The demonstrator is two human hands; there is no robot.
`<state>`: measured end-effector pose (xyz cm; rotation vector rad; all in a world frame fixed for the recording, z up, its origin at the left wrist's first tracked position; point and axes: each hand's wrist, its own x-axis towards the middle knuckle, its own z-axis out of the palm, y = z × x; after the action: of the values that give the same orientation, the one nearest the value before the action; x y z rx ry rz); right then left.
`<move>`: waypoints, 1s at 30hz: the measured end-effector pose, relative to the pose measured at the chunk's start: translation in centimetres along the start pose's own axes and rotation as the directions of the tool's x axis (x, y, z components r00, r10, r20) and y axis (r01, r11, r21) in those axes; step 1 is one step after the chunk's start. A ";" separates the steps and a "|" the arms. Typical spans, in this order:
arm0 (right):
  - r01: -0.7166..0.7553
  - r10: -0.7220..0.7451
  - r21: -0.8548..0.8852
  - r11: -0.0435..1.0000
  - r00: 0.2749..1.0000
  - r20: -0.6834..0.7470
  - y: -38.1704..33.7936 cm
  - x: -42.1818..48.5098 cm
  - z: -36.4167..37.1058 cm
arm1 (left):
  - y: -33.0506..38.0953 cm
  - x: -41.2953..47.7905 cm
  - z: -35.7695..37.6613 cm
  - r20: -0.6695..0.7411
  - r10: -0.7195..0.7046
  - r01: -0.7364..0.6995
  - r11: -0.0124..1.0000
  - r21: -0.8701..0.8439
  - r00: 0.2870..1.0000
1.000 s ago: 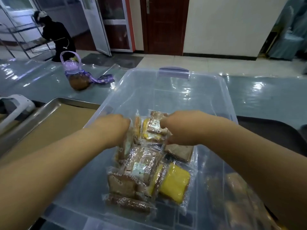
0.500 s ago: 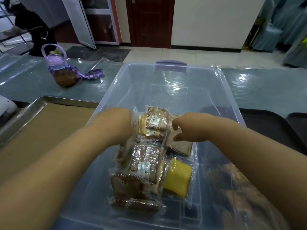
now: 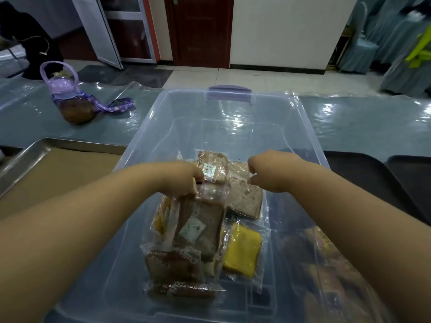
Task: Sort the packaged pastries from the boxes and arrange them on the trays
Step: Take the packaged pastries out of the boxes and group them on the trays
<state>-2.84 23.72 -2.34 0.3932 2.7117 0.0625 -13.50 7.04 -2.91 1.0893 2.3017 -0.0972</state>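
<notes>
A clear plastic box [image 3: 310, 136] with a purple latch stands in front of me. Several wrapped pastries lie inside it, brown ones and a yellow one [image 3: 242, 251]. My left hand [image 3: 184, 180] grips the top edge of a large brown pastry pack [image 3: 198, 227] and holds it tilted up from the pile. My right hand [image 3: 272, 171] has its fingers curled down at the wrapper edge of another brown pastry [image 3: 245, 197]; whether it pinches the wrapper is hidden. A steel tray [image 3: 42, 150] lined with brown paper sits to the left of the box.
Two dark trays [image 3: 373, 173] lie to the right of the box. A purple-lidded bottle [image 3: 70, 99] with a strap stands at the back left on the glossy table cover. More wrapped pastries [image 3: 326, 264] show through the box's right wall. A person in black crouches far left.
My left hand has taken hold of the large brown pack and raised it. My right hand has shifted right, off the middle of the pile.
</notes>
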 end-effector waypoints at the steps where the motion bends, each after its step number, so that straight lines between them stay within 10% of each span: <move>1: 0.000 0.000 -0.005 1.000 1.000 0.012 0.1 0.1 0.1 | -0.1 0.6 0.6 0.026 0.000 -0.002 0.998 0.069 1.000; 11: 0.129 -0.113 -0.185 0.974 0.989 0.097 -0.2 3.4 0.6 | 0.4 2.8 4.6 0.162 0.010 -0.079 0.901 0.427 0.987; 30: 0.256 -0.241 -0.224 0.940 0.966 0.091 -2.0 10.1 3.6 | 0.3 2.2 2.8 0.151 0.039 -0.081 0.955 0.287 0.988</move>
<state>-10.88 24.63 -9.65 -0.0184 2.6299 0.2908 -13.05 7.90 -6.39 1.2525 2.1667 -0.4906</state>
